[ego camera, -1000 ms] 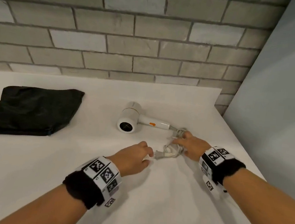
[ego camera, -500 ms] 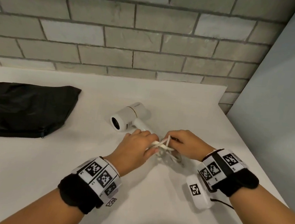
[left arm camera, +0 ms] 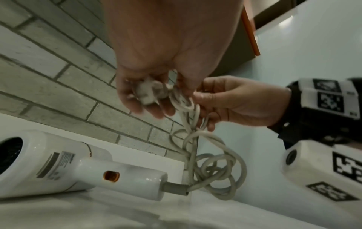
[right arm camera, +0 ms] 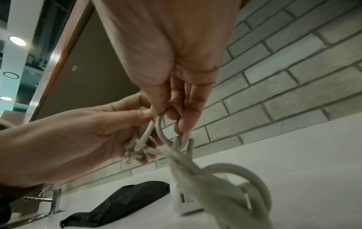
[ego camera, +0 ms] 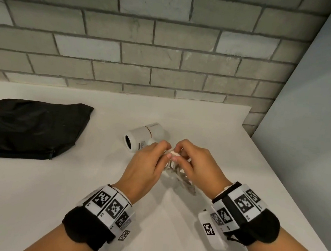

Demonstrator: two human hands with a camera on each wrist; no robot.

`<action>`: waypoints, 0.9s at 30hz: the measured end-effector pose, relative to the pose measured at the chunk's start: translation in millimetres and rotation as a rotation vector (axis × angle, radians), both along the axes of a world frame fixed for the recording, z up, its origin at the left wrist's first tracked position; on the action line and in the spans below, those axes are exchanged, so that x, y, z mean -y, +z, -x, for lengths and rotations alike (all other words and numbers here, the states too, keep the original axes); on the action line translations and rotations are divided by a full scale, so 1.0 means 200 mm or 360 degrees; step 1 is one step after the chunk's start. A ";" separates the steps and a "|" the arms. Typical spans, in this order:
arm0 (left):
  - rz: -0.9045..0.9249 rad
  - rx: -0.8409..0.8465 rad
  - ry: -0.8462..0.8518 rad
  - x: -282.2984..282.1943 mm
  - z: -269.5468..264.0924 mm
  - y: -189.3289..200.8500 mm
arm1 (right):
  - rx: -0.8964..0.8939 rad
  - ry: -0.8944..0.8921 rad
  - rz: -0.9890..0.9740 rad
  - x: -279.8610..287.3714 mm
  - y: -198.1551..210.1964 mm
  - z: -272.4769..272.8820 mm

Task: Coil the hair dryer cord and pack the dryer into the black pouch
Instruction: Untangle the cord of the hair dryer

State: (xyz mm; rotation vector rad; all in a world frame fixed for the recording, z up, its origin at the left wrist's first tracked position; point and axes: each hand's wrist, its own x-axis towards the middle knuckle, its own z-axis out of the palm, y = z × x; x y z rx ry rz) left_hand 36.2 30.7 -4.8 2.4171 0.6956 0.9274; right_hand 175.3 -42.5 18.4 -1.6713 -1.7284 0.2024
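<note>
A white hair dryer [ego camera: 143,136] [left arm camera: 58,167] lies on its side on the white table, nozzle toward the left. Its grey-white cord [ego camera: 178,174] [left arm camera: 211,167] [right arm camera: 225,182] hangs in tangled loops from both hands down to the handle end. My left hand [ego camera: 147,163] [left arm camera: 149,96] grips the white plug [left arm camera: 147,93] in curled fingers. My right hand [ego camera: 193,163] [right arm camera: 176,114] pinches cord loops just beside it, fingers hooked through them. The black pouch [ego camera: 32,127] [right arm camera: 121,203] lies flat at the far left, its zipper edge toward me.
A grey brick wall [ego camera: 147,43] runs along the table's back edge. The table's right edge [ego camera: 287,188] slants toward me beside a pale wall. A metal fitting [right arm camera: 51,201] stands at the far left in the right wrist view.
Both hands have lifted the plug and cord off the table and come together above it. The dryer has turned, its handle now pointing toward my hands.
</note>
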 end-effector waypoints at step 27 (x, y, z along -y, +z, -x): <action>0.2001 0.0826 -0.0052 -0.06 -0.01 0.11 | -0.1771 -0.0425 0.0144 0.02 -0.08 -0.08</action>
